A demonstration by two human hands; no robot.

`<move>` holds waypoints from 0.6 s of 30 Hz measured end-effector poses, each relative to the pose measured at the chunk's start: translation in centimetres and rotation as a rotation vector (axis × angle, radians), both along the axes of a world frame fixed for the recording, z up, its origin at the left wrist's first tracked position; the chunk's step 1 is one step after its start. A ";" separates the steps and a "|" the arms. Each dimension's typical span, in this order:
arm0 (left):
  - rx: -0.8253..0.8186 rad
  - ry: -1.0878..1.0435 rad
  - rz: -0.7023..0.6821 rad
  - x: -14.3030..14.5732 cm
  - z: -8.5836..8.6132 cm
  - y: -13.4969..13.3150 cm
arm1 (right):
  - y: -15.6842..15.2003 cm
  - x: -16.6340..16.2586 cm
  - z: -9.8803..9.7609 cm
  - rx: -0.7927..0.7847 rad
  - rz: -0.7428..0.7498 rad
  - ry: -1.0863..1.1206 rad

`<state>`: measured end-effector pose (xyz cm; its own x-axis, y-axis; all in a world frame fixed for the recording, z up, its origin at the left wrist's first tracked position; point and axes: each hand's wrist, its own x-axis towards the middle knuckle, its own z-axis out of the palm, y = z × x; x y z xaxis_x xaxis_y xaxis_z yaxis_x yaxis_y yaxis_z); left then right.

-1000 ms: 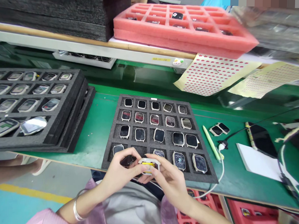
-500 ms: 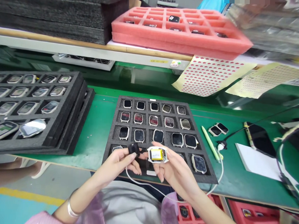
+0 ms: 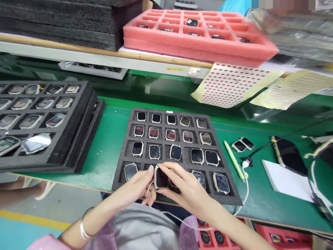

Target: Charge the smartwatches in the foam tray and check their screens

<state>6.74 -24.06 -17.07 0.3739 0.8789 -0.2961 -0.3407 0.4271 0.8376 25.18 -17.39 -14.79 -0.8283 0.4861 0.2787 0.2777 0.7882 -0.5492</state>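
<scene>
My right hand [image 3: 187, 184] grips a smartwatch [image 3: 161, 178] without a strap between thumb and fingers. Its dark screen faces up and its pale frame shows at the left edge. Close against that edge is my left hand [image 3: 139, 185], its fingers closed on a charging cable. The white cable [image 3: 149, 188] loops out beneath the fingers; the black end is hidden, so I cannot tell whether it touches the watch. Both hands are over the front row of a black foam tray [image 3: 122, 152] that holds several more watches in its compartments.
Left stand stacked foam trays [image 3: 86, 126] of watches. Right lie a light green pen [image 3: 233, 159], two watches [image 3: 242, 143], a phone [image 3: 289, 156] and white paper [image 3: 281, 182]. A pink foam tray [image 3: 196, 49] rests on the shelf; another pink tray [image 3: 213, 238] is below the table edge.
The watch has turned over, from its open back with a yellow battery to its screen side, and shifted left. The black cable end has gone out of sight behind my fingers.
</scene>
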 end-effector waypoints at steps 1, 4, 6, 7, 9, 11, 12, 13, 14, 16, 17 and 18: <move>0.031 0.060 -0.002 0.0 0.2 0.0 | 0.1 -0.1 0.0 0.056 0.000 -0.021; 0.103 0.195 0.026 0.4 0.9 0.0 | 0.3 -0.5 0.1 0.114 -0.015 -0.048; 0.119 0.228 0.074 0.7 1.1 0.1 | 0.3 -0.7 0.0 0.098 -0.029 -0.050; 0.120 0.236 0.093 0.8 1.1 0.1 | 0.3 -0.7 0.0 0.086 -0.035 -0.047; 0.111 0.237 0.116 1.1 0.9 0.0 | 0.3 -0.8 -0.1 0.047 -0.032 -0.028; 0.102 0.228 0.124 1.1 0.7 -0.1 | 0.4 -0.8 -0.2 -0.009 -0.020 0.018; 0.100 0.220 0.125 1.1 0.6 -0.1 | 0.5 -0.8 -0.2 -0.040 -0.013 0.051; 0.099 0.209 0.127 1.1 0.5 -0.2 | 0.7 -0.9 -0.2 -0.072 -0.004 0.091; 0.100 0.194 0.129 1.0 0.5 -0.2 | 0.9 -0.9 -0.2 -0.104 0.011 0.131; 0.098 0.153 0.140 1.0 0.4 -0.1 | 1.3 -1.1 -0.1 -0.163 0.046 0.209; 0.097 0.134 0.150 1.0 0.5 -0.1 | 1.5 -1.2 0.0 -0.187 0.063 0.238; 0.097 0.121 0.158 1.0 0.5 0.0 | 1.7 -1.2 0.0 -0.203 0.075 0.263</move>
<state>7.77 -24.04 -16.57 0.1966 0.9502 -0.2417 -0.2916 0.2920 0.9109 23.95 -15.66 -14.77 -0.7766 0.4938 0.3913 0.0507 0.6681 -0.7424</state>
